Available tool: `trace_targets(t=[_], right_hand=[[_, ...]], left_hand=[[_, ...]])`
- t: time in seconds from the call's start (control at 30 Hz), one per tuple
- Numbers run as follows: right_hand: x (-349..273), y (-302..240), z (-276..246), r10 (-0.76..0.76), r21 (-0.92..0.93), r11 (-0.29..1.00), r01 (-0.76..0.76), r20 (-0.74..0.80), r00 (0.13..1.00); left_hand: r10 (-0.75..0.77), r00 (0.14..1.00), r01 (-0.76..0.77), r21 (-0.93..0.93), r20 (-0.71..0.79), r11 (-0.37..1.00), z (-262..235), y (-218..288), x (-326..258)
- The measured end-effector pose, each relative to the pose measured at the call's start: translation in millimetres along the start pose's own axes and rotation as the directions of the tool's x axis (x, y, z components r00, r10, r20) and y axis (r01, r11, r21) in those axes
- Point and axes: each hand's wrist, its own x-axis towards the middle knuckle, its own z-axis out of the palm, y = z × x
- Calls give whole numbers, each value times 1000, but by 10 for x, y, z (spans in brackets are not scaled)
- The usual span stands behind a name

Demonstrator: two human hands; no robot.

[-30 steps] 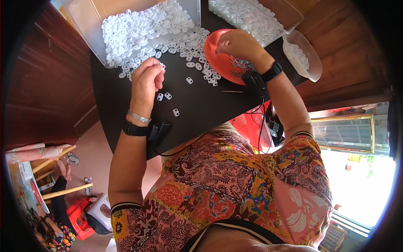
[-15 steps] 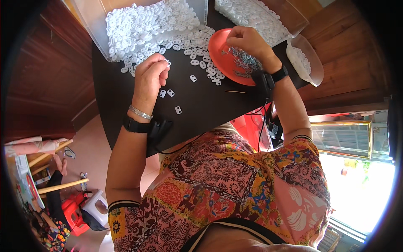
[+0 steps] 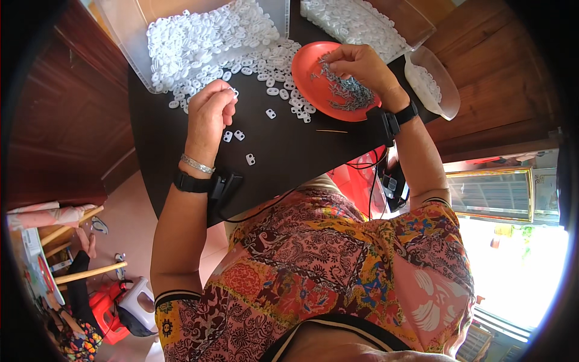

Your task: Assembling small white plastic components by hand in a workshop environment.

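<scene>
My left hand (image 3: pixel 210 111) is curled over the black table (image 3: pixel 289 151), its fingertips pinching a small white plastic piece (image 3: pixel 232 92). Just below it three more white pieces (image 3: pixel 239 135) lie loose on the table. My right hand (image 3: pixel 360 65) reaches into an orange-red dish (image 3: pixel 310 84) of small metal parts (image 3: pixel 350 92), fingers closed on some of them. A heap of white plastic pieces (image 3: pixel 217 45) spills from a clear tray toward both hands.
A clear plastic tray (image 3: pixel 120 36) holds the white heap at top left. A second clear bin (image 3: pixel 362 21) of white pieces and a clear bowl (image 3: pixel 435 84) stand at top right. A thin stick (image 3: pixel 332 131) lies below the dish. A wired box (image 3: pixel 224 184) is strapped on my left wrist.
My right hand has moved from the dish's right rim to its upper middle and picked among the metal parts. The left hand stays pinching a white piece.
</scene>
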Motion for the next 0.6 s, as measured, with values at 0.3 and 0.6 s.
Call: trace_targets(t=[0.3, 0.6], right_hand=[[41, -27, 69, -75, -420, 907, 40, -69, 995], [1, 18, 170, -149, -365, 920, 140, 4, 989]], left_hand=[[-4, 1000, 4, -10, -5, 1000, 14, -8, 5], [-11, 1000, 11, -5, 1, 1000, 35, 26, -9]])
